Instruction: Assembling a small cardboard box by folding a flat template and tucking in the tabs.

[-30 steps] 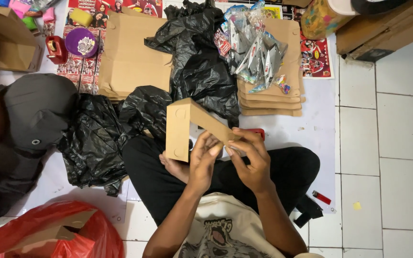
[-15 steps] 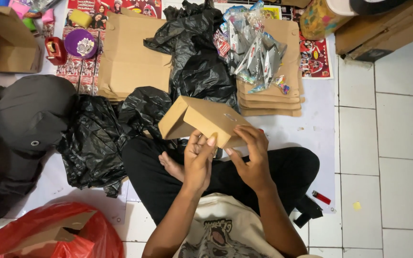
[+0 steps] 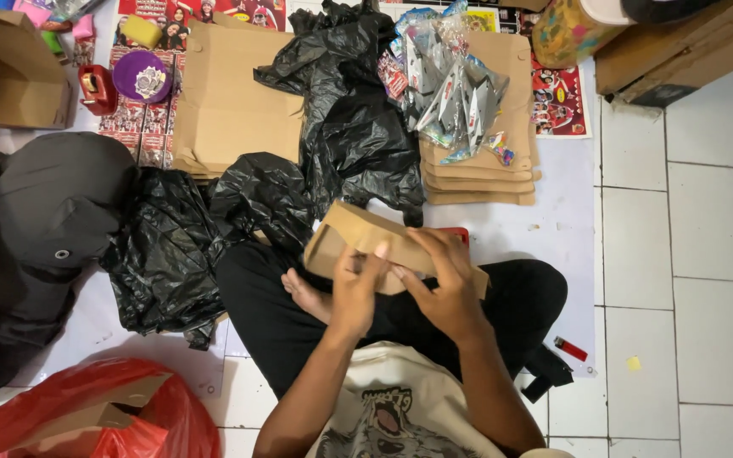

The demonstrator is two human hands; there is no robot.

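Note:
I sit cross-legged on the floor with a small brown cardboard box [image 3: 358, 233] held over my lap. My left hand [image 3: 356, 288] grips its near side, thumb up against the flap. Beside it, my right hand [image 3: 443, 284] lies across the box's right end, fingers spread over the top. The box is tilted nearly flat, its long side running from upper left to lower right. A red object [image 3: 458, 232] peeks out just behind the box.
Black plastic bags [image 3: 349, 127] lie ahead and to the left. Flat cardboard sheets [image 3: 231, 102] and a stack with clear packets [image 3: 456, 93] lie beyond. A person in a dark cap [image 3: 57, 203] sits left. A red bag [image 3: 120, 407] and a red lighter [image 3: 570, 349] lie near.
The box has been turned down from standing upright to lying almost flat across my lap. Both hands moved with it, the right one sliding over its top.

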